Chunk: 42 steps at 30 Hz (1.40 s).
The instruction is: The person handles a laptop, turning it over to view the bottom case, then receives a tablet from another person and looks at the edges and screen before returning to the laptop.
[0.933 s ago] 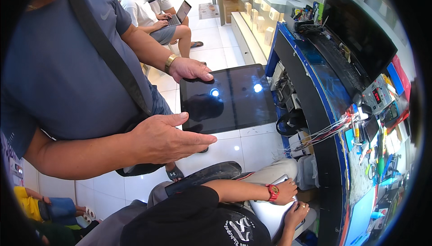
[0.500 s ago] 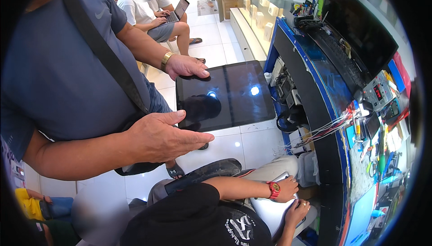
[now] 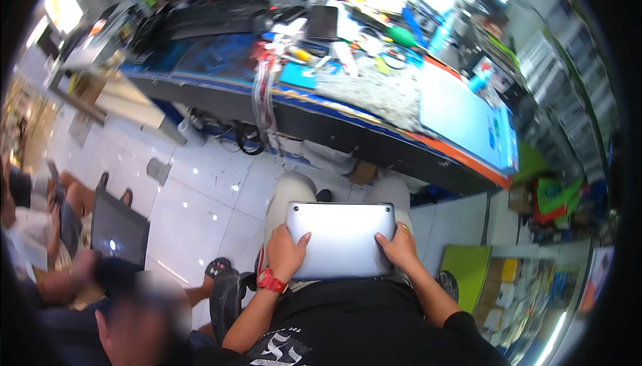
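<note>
A closed silver laptop [image 3: 341,237] lies across my lap, its plain metal face up and small dark round feet at the two far corners. My left hand [image 3: 286,253], with a red watch [image 3: 273,282] at its wrist, grips the left edge with the thumb on top. On the opposite edge my right hand [image 3: 400,247] grips likewise, thumb on the metal and a ring on one finger. The fingers under both edges are hidden.
A workbench [image 3: 314,105] in front carries tools, cables and a light-blue sheet [image 3: 461,112]. Wires [image 3: 264,105] hang over its edge. To my left a person in dark clothes holds a dark tablet [image 3: 119,229]; others sit behind. Shelves [image 3: 528,299] stand right.
The view has swung right, from the standing person with the tablet to the bench. My left hand has moved from the laptop's top to its left edge; the laptop stays on my lap.
</note>
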{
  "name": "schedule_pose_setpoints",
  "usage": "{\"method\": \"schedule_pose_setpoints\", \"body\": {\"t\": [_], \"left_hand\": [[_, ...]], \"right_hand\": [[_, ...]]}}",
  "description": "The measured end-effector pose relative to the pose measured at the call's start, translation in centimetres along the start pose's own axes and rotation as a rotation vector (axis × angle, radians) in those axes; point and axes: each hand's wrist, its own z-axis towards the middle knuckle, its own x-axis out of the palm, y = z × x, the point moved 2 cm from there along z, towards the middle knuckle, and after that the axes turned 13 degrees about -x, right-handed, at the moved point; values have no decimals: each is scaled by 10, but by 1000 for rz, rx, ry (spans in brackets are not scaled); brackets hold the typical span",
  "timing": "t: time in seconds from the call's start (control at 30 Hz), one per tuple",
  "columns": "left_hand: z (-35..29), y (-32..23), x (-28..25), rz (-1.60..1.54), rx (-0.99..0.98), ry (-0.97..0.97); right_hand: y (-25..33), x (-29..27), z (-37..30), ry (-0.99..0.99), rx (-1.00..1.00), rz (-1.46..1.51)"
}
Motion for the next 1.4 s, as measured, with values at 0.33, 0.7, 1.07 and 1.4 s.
{"method": "schedule_pose_setpoints", "body": {"t": [0.33,0.7,1.07,1.4], "left_hand": [[-9,-67,-21,-511,209,185],[106,-368,-31,-416,525,222],[146,-419,5,20,373,16],[157,-452,38,215,241,-114]], "right_hand": [[-11,-57,-24,-345,3,533],[-45,-293,162,-628,-226,155],[-75,-280,246,-363,152,-301],[-80,-290,270,-169,217,-588]]}}
